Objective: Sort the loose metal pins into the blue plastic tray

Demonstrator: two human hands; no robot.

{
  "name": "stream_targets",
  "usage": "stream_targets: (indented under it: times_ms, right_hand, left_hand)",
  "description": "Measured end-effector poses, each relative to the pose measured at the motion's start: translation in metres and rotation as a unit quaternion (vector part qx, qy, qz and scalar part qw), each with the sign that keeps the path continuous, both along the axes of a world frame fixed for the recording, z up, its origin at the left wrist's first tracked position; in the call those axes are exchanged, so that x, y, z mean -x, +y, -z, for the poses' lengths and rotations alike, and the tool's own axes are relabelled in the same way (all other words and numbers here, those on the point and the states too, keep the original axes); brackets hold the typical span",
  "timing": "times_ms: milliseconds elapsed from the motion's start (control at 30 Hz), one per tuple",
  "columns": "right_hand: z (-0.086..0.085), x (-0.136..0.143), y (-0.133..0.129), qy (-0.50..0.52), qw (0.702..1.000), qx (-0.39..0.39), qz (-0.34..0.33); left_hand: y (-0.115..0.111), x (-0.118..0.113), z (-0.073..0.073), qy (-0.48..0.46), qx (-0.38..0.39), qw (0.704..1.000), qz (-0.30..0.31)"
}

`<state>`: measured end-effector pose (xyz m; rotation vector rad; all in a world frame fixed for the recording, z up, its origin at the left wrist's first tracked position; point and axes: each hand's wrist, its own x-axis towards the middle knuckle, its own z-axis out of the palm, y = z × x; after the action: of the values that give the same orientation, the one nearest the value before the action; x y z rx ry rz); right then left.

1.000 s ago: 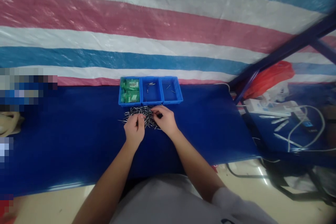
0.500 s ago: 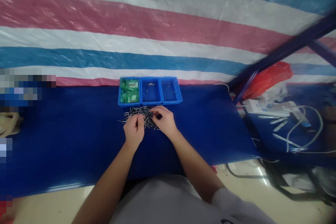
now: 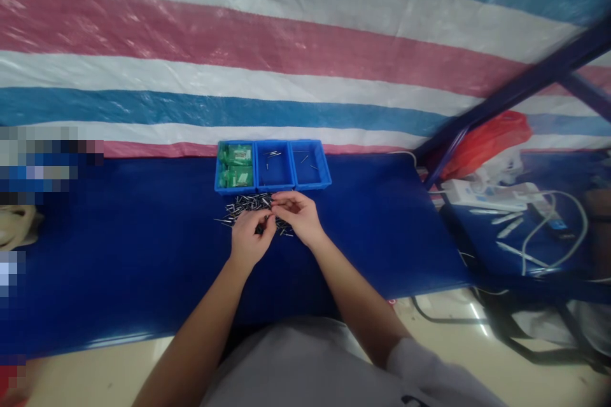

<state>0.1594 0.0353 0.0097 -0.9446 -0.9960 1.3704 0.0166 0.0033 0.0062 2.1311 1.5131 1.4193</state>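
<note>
"Metal pins [image 3: 251, 202], dark and silvery: lying where?"

"In a loose heap on the blue table [image 3: 143, 235], just in front of three blue bins [image 3: 277, 172], and partly hidden by both hands."

"And inside the bins?"

"Green packets [image 3: 237, 165] in the left one; a few slim metal pieces [image 3: 273, 154] in the middle one, and a few more in the right."

"Now, the left hand [image 3: 248, 238]?"

"Bent over the near side of the heap, with thumb and forefinger drawn close together, right by the fingertips of the right hand [image 3: 300, 219]."

"Clamped on a pin?"

"Cannot tell; too small and blurred at the fingertips."

"And on the right?"

"Curved over the right part of the heap, with fingers pointing toward the left hand. Pinching or not, cannot tell either."

"Beyond the bins?"

"Just a striped sheet [image 3: 286, 70]. Well off to the right, a red bag [image 3: 487, 143]."
</note>
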Motion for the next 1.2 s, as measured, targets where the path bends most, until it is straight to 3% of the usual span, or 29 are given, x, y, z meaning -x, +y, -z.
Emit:
stream_targets:
  times_ms: [200,400,700,1200]
  right_hand:
    - [-0.002,-0.003,0.001,0.024,0.999,0.015,-0.035]
    - [0.0,-0.001,0.001,0.036,0.999,0.013,-0.029]
    - [-0.012,-0.001,-0.003,0.038,0.999,0.005,-0.003]
    - [-0.015,-0.001,-0.004,0.007,1.0,0.007,-0.006]
  left_hand:
    - [0.0,-0.001,0.007,-0.008,0.037,0.999,-0.013]
    - [0.0,0.0,0.005,-0.007,0.04,0.999,-0.019]
    - [-0.001,0.003,0.005,-0.056,0.089,0.993,-0.058]
    - [-0.002,0.005,0.005,-0.092,0.121,0.987,-0.054]
